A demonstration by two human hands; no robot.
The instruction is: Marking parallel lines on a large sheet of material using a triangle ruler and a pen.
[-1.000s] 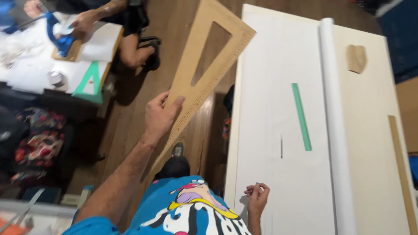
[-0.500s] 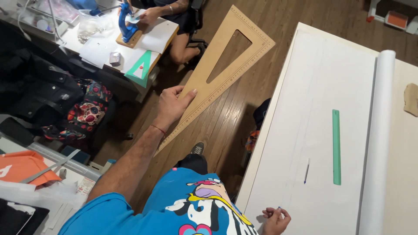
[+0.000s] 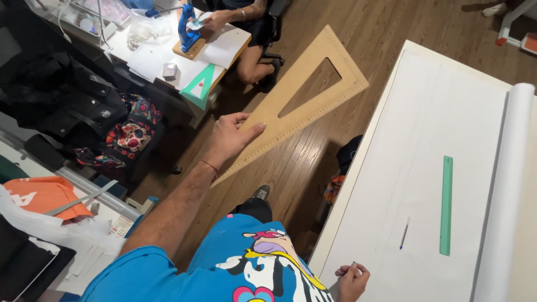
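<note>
Left hand (image 3: 230, 136) — its grip pinching a large wooden set square (image 3: 299, 103) held above the floor, left of the white table (image 3: 358, 168) — while the right hand (image 3: 352, 279) rests loosely curled on the table's near edge.

Right hand (image 3: 353, 279) cut off at bottom edge, small item in its fingers too tiny to tell; seated co-worker's torso cropped by top edge.
</note>
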